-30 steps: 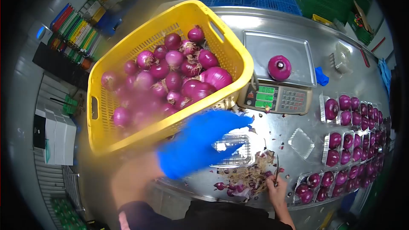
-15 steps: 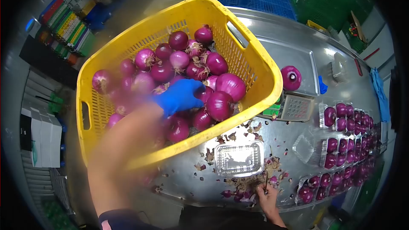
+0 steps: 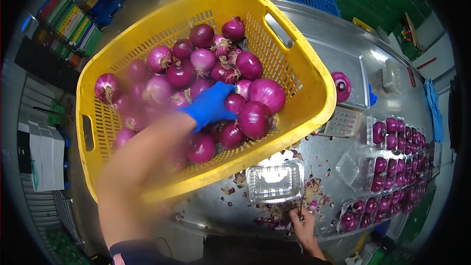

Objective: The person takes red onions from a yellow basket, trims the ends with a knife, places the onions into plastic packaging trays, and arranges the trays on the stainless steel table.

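My left hand [image 3: 211, 104], in a blue glove, is inside the yellow basket [image 3: 230, 164] with its fingers around a small red onion [image 3: 235, 102]. Larger onions [image 3: 255, 120] lie just to its right. My bare right hand [image 3: 302, 223] is low at the table's front edge, closed on a small knife [image 3: 300, 207] whose thin blade points up. Between the basket and that hand sits an empty clear plastic tray [image 3: 275, 181]. Dry peelings [image 3: 314, 192] are scattered beside it.
A scale [image 3: 342, 121] with one onion [image 3: 341, 87] on its metal pan stands behind the basket's right side. Rows of packed onions [image 3: 380, 167] fill the right of the steel table. A clear lid [image 3: 348, 168] lies left of them. Green crates [image 3: 375, 0] stand behind.
My left hand has moved from above the table into the basket and closed around an onion. The basket appears larger and nearer in view. My right hand still holds the knife, slightly further left.
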